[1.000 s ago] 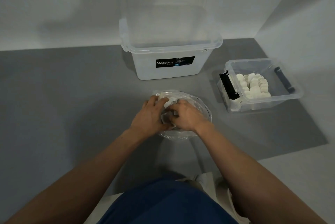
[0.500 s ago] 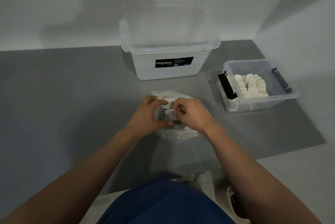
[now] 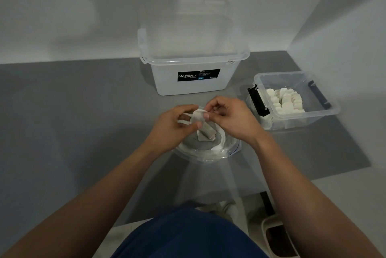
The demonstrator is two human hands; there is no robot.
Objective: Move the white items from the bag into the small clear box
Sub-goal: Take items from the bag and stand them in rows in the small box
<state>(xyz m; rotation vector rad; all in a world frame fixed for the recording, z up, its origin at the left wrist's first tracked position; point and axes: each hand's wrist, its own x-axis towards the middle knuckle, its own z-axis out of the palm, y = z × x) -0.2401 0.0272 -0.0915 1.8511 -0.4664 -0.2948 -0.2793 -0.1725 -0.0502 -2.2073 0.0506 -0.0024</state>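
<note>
Grey floor [image 3: 73, 132]: matte, bears every item listed; pale walls meet it at 12 and 3 o'clock.

Large clear storage box [image 3: 193, 69]: at 12 o'clock, "Megabox" label facing the person, no lid fitted; nothing visible inside through the cloudy wall.

Small clear box [image 3: 325, 111]: at 2 o'clock, well apart from the large one, black latches at both ends, open. White items [image 3: 286, 102] already stand packed in rows in its left half; they look like tea bags, with a thin string showing on one.

Clear plastic bag [image 3: 208, 151]: on the floor at centre, just below the hands, mouth spread wide, a few white pieces remaining at its rim.

Left hand [image 3: 175, 128]: curled, thumb and fingers pinching a tea bag [image 3: 198, 116] lifted above the bag.

Right hand [image 3: 231, 118]: touching the left, fingertips pinching the same tea bag's upper edge; a second piece hangs beneath.

Risks, judged: strings may tangle, so one lift drags extra pieces out onto the floor; thin paper could tear if the hands pull apart; a careless drop could topple the standing rows.
</note>
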